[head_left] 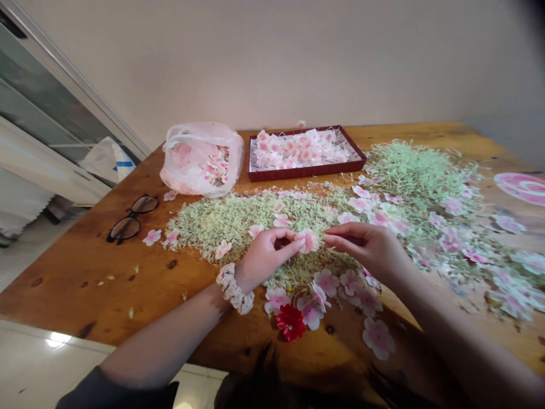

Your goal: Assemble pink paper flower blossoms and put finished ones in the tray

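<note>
Clearly, left hand [266, 253] pinches pink flower [310, 240]; right hand [370, 245], fingertips bunched, hides its hold.

We find no legible text, label, brand or number in this view. The white plastic bag [108, 159] beyond the brown wooden counter [85, 267] carries a blue mark, too small to read. The round pink disc [522, 187] shows only a white spiral pattern.

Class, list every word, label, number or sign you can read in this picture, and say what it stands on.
No text can be read anywhere.
White bag left of the table: blue mark, too blurred to read.
Pink swirl disc: pattern only, no letters.
Pink flower in the left hand: no print.
</note>
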The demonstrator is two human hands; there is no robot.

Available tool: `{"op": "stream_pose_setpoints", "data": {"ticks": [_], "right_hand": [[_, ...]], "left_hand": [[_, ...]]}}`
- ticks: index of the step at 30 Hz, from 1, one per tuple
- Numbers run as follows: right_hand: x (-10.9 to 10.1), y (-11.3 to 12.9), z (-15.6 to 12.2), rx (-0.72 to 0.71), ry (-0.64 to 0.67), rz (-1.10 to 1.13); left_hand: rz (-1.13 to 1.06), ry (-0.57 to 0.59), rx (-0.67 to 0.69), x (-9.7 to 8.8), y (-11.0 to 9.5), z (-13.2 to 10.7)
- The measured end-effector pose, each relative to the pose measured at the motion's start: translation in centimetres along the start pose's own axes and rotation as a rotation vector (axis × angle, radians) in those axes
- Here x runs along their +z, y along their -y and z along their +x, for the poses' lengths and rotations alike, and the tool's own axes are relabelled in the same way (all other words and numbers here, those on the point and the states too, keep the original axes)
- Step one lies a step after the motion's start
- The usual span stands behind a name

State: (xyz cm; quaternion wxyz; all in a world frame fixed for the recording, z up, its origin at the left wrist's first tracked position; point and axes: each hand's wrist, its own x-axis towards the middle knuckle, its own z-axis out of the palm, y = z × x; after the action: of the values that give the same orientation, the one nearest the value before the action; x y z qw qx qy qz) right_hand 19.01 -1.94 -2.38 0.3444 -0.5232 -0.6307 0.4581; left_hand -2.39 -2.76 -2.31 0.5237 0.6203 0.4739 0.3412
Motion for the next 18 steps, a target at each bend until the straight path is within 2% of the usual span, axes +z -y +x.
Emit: {"op": "stream_pose_setpoints", "data": {"ticks": [4, 8, 11, 15, 18], "right_hand": [[0.1, 0.3, -0.2, -0.048, 0.003, 0.052], [0.5, 1.0, -0.7, -0.098, -0.116, 0.024], [0.8, 1.4, -1.0, -0.245, -0.167, -0.087], [1.5, 1.6, -1.2, -0.464, -0.121, -0.185], [1.9, 1.6, -1.3, -0.379, -0.08, -0.097]], "left_hand": [[0.025, -0.007, -0.014, -0.1, -0.1, 0.1], [0.037, -0.015, -0.018, -0.1, -0.2, 0.1], [0.004, -0.014, -0.019, -0.1, -0.3, 0.1], [-0.132, 0.07, -0.049, 0.2, -0.5, -0.2], [-0.208, 0.103, -0.068, 0.5, -1.0, -0.5]]}}
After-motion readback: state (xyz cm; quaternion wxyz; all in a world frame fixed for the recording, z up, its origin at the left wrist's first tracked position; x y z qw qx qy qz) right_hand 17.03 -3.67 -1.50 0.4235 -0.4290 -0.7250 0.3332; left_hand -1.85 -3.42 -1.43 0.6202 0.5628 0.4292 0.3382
